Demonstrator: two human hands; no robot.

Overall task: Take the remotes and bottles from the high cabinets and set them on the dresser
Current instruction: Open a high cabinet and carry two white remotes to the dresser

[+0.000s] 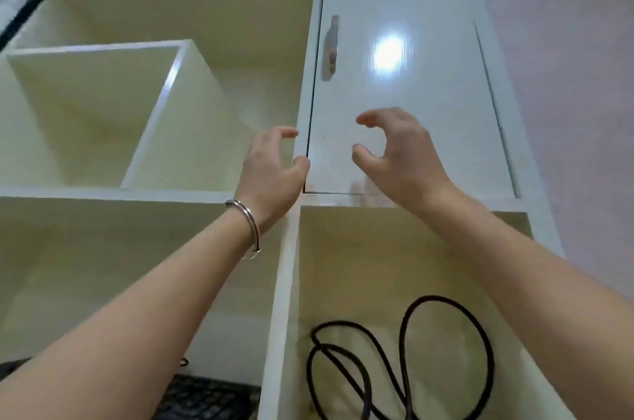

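A high white cabinet door (404,83) with a metal handle (332,47) is closed, up and to the right. My left hand (271,172), a silver bangle on its wrist, is raised at the door's lower left corner, fingers curled and apart, thumb touching the door's edge. My right hand (398,151) hovers in front of the door's lower part, fingers curled and apart, holding nothing. No remotes or bottles show in this view.
Open white shelf cubbies (103,110) lie to the left. A compartment below the door holds a looped black cable (404,358). A dark keyboard (206,399) shows at the bottom edge. A pink wall (576,76) is on the right.
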